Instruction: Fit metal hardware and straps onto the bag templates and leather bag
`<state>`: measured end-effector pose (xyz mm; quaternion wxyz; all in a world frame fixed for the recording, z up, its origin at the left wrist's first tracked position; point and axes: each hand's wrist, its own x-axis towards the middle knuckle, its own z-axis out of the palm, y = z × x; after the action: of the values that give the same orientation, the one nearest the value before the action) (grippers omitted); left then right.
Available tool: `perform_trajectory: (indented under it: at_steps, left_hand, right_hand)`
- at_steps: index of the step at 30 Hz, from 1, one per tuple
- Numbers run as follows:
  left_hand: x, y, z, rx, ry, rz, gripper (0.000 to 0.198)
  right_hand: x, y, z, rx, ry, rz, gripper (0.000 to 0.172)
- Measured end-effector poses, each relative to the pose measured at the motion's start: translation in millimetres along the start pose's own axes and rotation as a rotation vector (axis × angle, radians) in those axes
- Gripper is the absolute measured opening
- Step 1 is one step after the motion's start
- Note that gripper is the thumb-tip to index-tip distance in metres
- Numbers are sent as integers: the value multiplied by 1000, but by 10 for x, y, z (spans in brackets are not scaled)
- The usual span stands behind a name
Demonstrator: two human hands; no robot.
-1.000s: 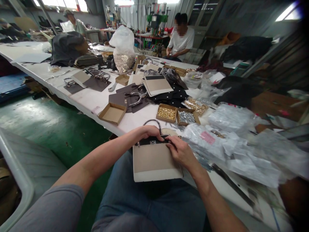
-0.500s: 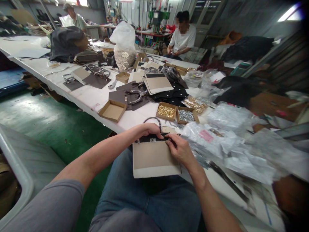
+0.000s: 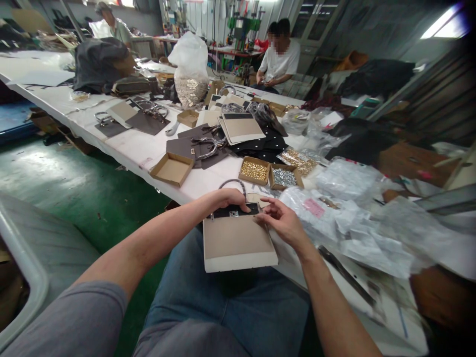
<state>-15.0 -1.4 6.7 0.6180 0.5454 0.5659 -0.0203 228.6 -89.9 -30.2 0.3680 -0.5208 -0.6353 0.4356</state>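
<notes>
A beige bag panel (image 3: 236,242) with a black top strip and a small metal clasp rests on my lap against the table edge. My left hand (image 3: 225,197) is closed over the panel's top left corner, by the grey handle loop (image 3: 232,182). My right hand (image 3: 280,220) hovers just right of the black strip, fingers loosely curled with fingertips pinched near the strip's end; whether they hold anything is hidden.
On the white table (image 3: 137,148) are a box of gold studs (image 3: 255,171), a box of silver washers (image 3: 284,177), an empty cardboard box (image 3: 171,168), grey panels with handles (image 3: 203,146), plastic bags (image 3: 353,213) at right. A person in white (image 3: 278,59) sits across; another stands far left.
My right hand has lifted off the panel's black strip and drawn slightly to the right. The left hand keeps its hold; the view shifted a little.
</notes>
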Motion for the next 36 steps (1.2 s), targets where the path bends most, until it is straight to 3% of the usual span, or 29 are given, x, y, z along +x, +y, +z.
perform_trajectory:
  at_steps: [4,12,18,24,36]
  left_hand:
    - [38,-14,-12,-77,-80,-18,41]
    - [106,-34,-11,-79,-127,-31,35]
    - [64,-13,-6,-15,-71,-24,35]
    - [69,-1,3,138,72,62,45]
    - [120,10,-63,383,76,181,51]
  right_hand:
    - [42,1,-12,137,59,98,53]
    - [124,-60,33,116,-62,135,45]
    - [188,5,43,-48,-74,57,34]
    - [188,-81,83,-284,-56,-72,22]
    - [93,-110,196,-430,9,-281,13]
